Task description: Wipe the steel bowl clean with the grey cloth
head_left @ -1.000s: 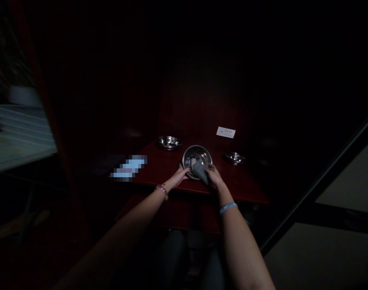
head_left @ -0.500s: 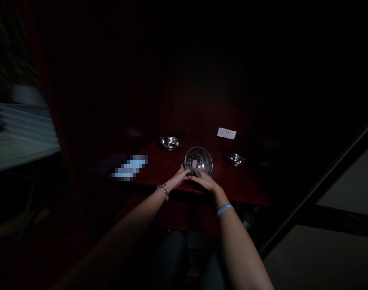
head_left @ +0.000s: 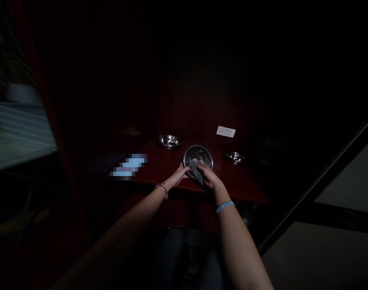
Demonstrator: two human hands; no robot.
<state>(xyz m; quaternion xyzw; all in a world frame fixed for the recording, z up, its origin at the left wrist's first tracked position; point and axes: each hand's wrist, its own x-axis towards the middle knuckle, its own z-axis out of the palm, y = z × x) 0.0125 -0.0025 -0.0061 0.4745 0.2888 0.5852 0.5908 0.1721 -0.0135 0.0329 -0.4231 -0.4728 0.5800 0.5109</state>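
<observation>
A shiny metal bowl is tilted toward me near the front of the dark red table. My left hand is closed on the bowl's lower left rim, its thumb over the edge. My right hand holds a grey cloth at the bowl's mouth, fingers reaching toward the inside. The cloth hangs over the near rim and hides part of the bowl's interior.
One shallow metal bowl stands at the back left of the table, and another, smaller metal bowl at the right. A white socket panel is on the back wall. A blurred-out pale blue patch lies at the left edge.
My right hand has lifted slightly and turned. More of the grey cloth now shows, spread over the bowl's near rim. My left hand stays at the rim.
</observation>
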